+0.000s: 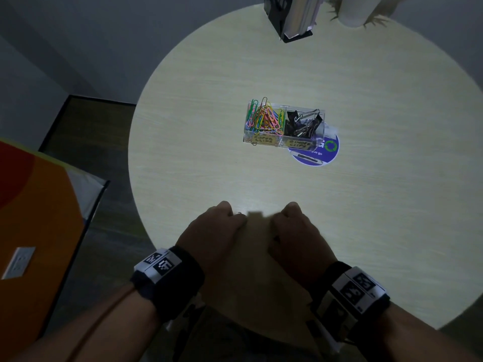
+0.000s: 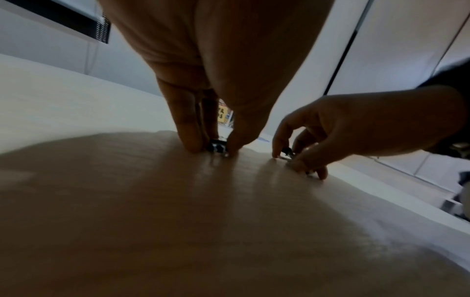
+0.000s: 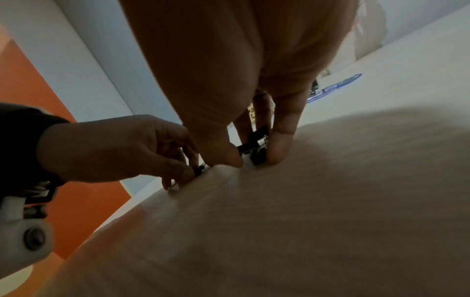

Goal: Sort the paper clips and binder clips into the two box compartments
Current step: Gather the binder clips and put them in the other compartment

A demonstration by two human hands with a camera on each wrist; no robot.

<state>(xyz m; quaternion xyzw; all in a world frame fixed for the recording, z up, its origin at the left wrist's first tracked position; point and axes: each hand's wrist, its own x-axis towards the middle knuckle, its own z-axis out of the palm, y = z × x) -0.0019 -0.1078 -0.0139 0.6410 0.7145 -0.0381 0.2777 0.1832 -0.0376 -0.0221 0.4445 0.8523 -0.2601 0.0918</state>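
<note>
Both hands rest low on the counter (image 1: pixel 209 126): left hand (image 1: pixel 211 231) pinches a small binder clip (image 2: pixel 216 147), right hand (image 1: pixel 298 231) fingers (image 3: pixel 282 140) clamp another binder clip (image 3: pixel 254 146). Well beyond sits the box (image 1: pixel 285 124), paper clips (image 1: pixel 265 117) left, binder clips right.

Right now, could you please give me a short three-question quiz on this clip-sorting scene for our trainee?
1. True or false: the left hand pinches a binder clip on the table.
2. Which compartment of the box holds the paper clips? A) left B) right
3. Fill in: the right hand grips a black ____ clip.

Key: 1 true; 2 A; 3 binder.
</note>
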